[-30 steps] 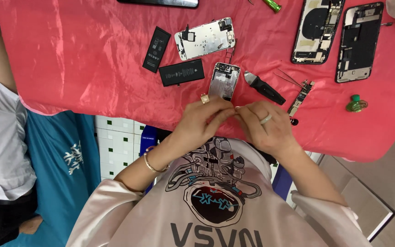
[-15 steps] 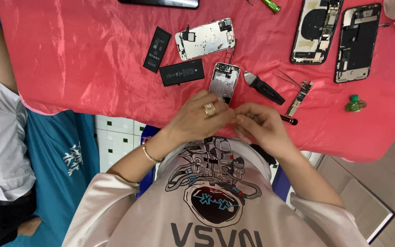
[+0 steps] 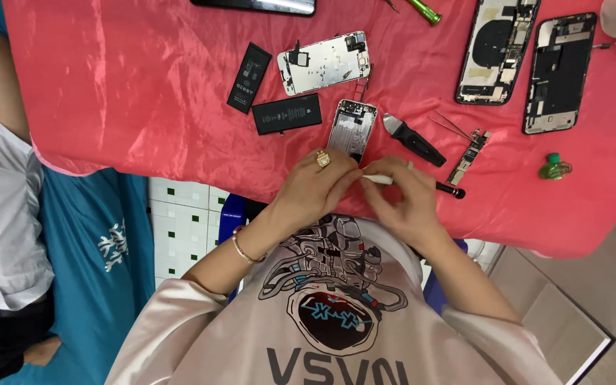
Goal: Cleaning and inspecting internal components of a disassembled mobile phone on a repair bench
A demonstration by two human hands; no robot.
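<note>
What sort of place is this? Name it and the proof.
Likely a phone repair bench: opened black phone bodies and loose black rectangular batteries lie on a pink satin cloth, with thin metal tweezers nearby.

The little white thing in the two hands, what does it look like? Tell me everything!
The small white piece is slim and smooth, maybe plastic. It lies level, pinched between the left hand and the right hand, just above the near edge of the pink cloth. Fingers hide most of it, so its ends and full shape cannot be told.
</note>
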